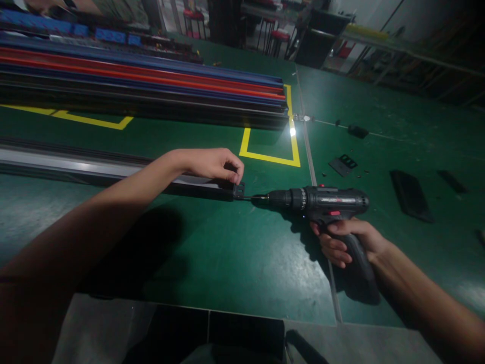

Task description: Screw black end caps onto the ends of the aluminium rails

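A black cordless drill (329, 199) points left, my right hand (346, 240) wrapped round its grip. Its thin bit meets a small black end plate (239, 190) at the right end of a long dark profile with a silver-grey face (87, 166). Over that end is my left hand (217, 164), its fingers bent and closed, thumb and fingertips at the top of the plate. Whether they pinch the plate or a tiny part is hidden.
Blue, red and black long profiles (151, 83) lie across the green table (235, 253). To the right are a flat black plate (343, 164), small loose pieces and a dark block (411, 194). A person's arm (83, 6) shows at the top left, stools behind.
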The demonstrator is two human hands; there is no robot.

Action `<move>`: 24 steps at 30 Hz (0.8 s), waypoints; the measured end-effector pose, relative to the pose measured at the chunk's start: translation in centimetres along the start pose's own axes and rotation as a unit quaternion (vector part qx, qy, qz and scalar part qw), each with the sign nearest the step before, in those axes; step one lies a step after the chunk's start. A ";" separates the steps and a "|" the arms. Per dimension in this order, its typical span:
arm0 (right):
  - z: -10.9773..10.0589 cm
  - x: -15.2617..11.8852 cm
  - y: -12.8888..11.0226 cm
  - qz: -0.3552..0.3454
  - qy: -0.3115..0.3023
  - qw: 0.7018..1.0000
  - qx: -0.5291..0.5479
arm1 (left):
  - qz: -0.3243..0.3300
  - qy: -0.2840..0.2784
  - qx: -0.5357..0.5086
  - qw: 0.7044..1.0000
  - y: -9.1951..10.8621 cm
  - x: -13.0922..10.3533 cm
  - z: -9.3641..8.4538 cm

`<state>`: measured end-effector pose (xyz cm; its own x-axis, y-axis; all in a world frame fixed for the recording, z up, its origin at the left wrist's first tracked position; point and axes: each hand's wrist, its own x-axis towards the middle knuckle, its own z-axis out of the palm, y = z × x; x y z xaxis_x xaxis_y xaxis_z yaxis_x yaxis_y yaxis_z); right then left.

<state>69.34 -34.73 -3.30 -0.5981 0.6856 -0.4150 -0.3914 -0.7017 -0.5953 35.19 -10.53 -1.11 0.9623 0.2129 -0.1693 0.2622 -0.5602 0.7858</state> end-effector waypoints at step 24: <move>-0.3 -0.1 0.1 0.001 -0.002 1.000 -0.006 | 0.005 -0.004 0.014 1.000 0.2 0.0 0.0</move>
<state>69.56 -34.80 -3.51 -0.6013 0.6833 -0.4142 -0.3817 -0.7011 -0.6023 35.26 -10.61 -0.91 0.9654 0.2014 -0.1659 0.2543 -0.5840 0.7709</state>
